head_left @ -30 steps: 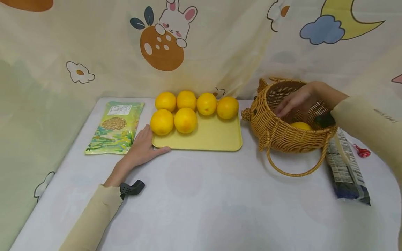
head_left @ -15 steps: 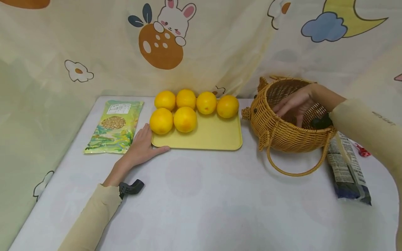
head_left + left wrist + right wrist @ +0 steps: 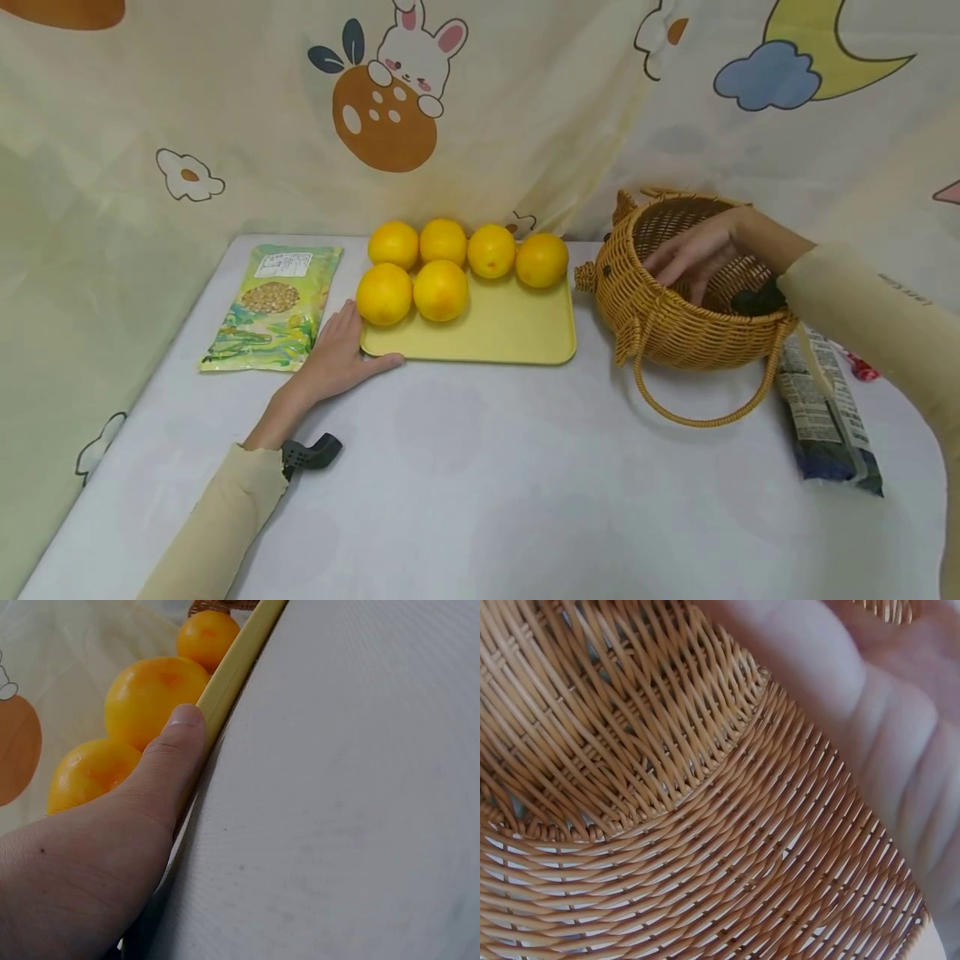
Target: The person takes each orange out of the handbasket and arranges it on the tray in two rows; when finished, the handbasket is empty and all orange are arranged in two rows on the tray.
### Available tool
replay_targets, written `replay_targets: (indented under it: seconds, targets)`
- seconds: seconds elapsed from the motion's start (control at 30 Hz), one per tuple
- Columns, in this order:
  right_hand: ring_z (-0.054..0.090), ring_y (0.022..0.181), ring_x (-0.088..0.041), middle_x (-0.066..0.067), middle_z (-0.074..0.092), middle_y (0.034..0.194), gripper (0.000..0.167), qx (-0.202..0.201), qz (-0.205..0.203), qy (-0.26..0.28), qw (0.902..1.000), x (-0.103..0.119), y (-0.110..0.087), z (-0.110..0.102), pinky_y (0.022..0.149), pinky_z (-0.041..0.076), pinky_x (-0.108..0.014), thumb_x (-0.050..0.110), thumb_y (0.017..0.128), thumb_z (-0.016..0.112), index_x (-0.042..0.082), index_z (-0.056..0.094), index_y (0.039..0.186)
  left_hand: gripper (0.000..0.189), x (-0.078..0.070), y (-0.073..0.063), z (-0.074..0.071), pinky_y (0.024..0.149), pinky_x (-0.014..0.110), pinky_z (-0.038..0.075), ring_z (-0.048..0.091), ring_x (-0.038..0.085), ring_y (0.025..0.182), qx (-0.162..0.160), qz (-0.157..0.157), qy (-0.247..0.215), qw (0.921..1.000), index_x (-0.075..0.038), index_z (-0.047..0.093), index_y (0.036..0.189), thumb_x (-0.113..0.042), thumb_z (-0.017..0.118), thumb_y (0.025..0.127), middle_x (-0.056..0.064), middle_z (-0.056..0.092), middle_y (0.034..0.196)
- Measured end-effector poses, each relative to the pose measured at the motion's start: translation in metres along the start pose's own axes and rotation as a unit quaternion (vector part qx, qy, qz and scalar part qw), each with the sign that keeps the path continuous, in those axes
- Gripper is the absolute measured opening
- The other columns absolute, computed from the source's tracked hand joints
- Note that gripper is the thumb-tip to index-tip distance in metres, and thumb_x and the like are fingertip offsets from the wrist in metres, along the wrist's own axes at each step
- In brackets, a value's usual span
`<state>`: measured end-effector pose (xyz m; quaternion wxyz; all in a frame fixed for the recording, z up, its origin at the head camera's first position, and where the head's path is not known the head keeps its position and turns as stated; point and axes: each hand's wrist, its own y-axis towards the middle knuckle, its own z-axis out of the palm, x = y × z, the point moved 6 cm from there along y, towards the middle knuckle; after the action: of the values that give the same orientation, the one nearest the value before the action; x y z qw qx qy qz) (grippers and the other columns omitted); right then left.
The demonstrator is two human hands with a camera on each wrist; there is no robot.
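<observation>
My left hand [image 3: 337, 354] lies with straight fingers at the left end of a yellow tray [image 3: 517, 333], its thumb along the front edge. In the left wrist view the thumb touches the tray's rim [image 3: 236, 664]. Several oranges [image 3: 441, 290] sit on the tray's left and back parts. My right hand [image 3: 701, 248] reaches down into a pig-shaped wicker basket [image 3: 697, 342]. The basket wall hides its fingertips, so whether they hold something cannot be told. The right wrist view shows woven wicker [image 3: 705, 847] beside the blurred palm [image 3: 877, 705].
A green and yellow packet [image 3: 272, 308] lies left of the tray. Right of the basket are a dark printed bag [image 3: 828, 417] and a small red item [image 3: 864, 367]. The basket's handle [image 3: 705, 423] hangs forward onto the table. A patterned cloth [image 3: 540, 108] rises behind.
My right hand has gone deeper into the basket and slightly left. An orange visible inside it one second ago is now out of sight. The left hand and tray have stayed put.
</observation>
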<state>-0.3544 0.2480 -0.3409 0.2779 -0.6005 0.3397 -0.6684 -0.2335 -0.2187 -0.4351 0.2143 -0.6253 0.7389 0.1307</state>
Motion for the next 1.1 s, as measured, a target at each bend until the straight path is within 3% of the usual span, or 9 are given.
replay_targets:
  seconds: [0.1,0.2,0.57,0.77,1.0,1.1]
  targets:
    - [0.055,0.126,-0.024,-0.007,0.05,0.143,0.042,0.018,0.009,0.001,0.9998,0.001,0.001,0.003,0.1,0.051,-0.051,0.018,0.104,0.042,0.01,0.043,0.145,0.118,0.0,0.0,0.0,0.124,0.055,0.002,-0.005,0.034,0.153,-0.002,0.002,0.001,1.0,-0.018,-0.013,0.156,-0.073,0.059,0.08,0.013,-0.006,0.165]
    - [0.06,0.12,-0.022,-0.003,0.058,0.133,0.036,0.02,0.02,-0.001,0.9996,0.001,0.003,0.003,0.097,0.053,-0.048,0.017,0.104,0.043,0.012,0.052,0.138,0.118,0.0,-0.001,0.0,0.124,0.055,0.002,-0.005,0.034,0.153,-0.001,0.002,0.0,1.0,-0.018,-0.013,0.155,-0.073,0.059,0.08,0.014,-0.007,0.164]
    - [0.057,0.123,-0.023,-0.013,0.039,0.151,0.048,-0.022,0.027,-0.05,0.9982,-0.004,0.0,-0.006,0.094,0.055,-0.046,0.018,0.101,0.05,0.01,0.04,0.148,0.119,-0.001,-0.001,0.001,0.124,0.055,0.002,-0.005,0.034,0.153,-0.002,0.004,0.0,1.0,-0.019,-0.014,0.155,-0.073,0.059,0.079,0.012,-0.007,0.165]
    - [0.055,0.127,-0.021,-0.018,0.022,0.16,0.051,-0.044,0.018,-0.044,0.9979,-0.007,-0.003,-0.012,0.096,0.054,-0.05,0.02,0.102,0.049,0.01,0.035,0.15,0.119,0.0,-0.002,0.0,0.124,0.055,0.002,-0.005,0.034,0.153,-0.002,0.003,0.001,1.0,-0.017,-0.014,0.155,-0.072,0.059,0.08,0.014,-0.007,0.164]
    - [0.057,0.125,-0.019,0.001,0.048,0.147,0.048,-0.023,-0.002,-0.022,0.9995,-0.008,-0.004,-0.012,0.098,0.053,-0.05,0.018,0.103,0.046,0.01,0.037,0.15,0.119,0.0,-0.002,0.0,0.124,0.054,0.002,-0.005,0.034,0.153,0.0,0.001,0.001,1.0,-0.018,-0.014,0.155,-0.073,0.059,0.08,0.013,-0.007,0.164]
    - [0.059,0.123,-0.021,0.002,0.054,0.141,0.046,-0.005,-0.012,-0.015,0.9998,-0.01,-0.005,-0.01,0.098,0.053,-0.05,0.017,0.105,0.042,0.011,0.037,0.15,0.119,-0.001,-0.003,0.0,0.124,0.054,0.002,-0.005,0.034,0.153,0.001,0.0,0.0,1.0,-0.017,-0.014,0.155,-0.073,0.059,0.08,0.014,-0.007,0.164]
